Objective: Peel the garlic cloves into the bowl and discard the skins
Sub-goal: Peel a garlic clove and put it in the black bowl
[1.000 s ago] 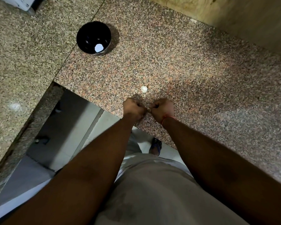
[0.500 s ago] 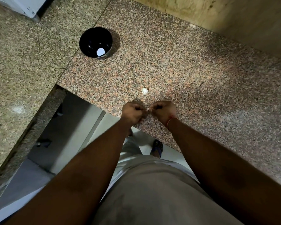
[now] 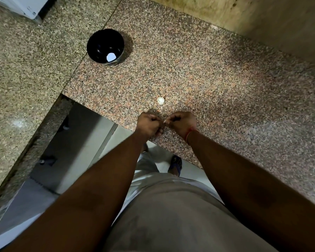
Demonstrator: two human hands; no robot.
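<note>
- Below everything, a speckled granite counter [image 3: 198,73], pinkish brown, wide across the view, with a cut-out edge near the body.
- At the left, a second granite slab [image 3: 25,70], more grey-green, joined to the first along a thin seam.
- At the far edge, a beige wall [image 3: 253,13].
- Top left corner, part of a white appliance [image 3: 25,6], cut by the frame.
- Far from the hands, near the seam, a black bowl [image 3: 98,44], upright on the counter.
- Inside the bowl, toward its near right side, one white peeled clove [image 3: 111,56].
- Close to the counter edge, the left hand [image 3: 148,124], fingers curled inward, fingertips toward the other hand.
- Just beside it, the right hand [image 3: 182,122], fingers curled too, with a red thread [image 3: 188,132] around the wrist.
- Between the two hands, pinched by fingertips of both, a small pale garlic piece [image 3: 165,122]; too small to tell whether clove or skin.
- Just beyond the hands, lying alone on the counter, a small whitish garlic clove [image 3: 160,100], apart from both hands and well apart from the bowl.
- Under the counter edge, on the light floor, a dark sandal [image 3: 175,165].
</note>
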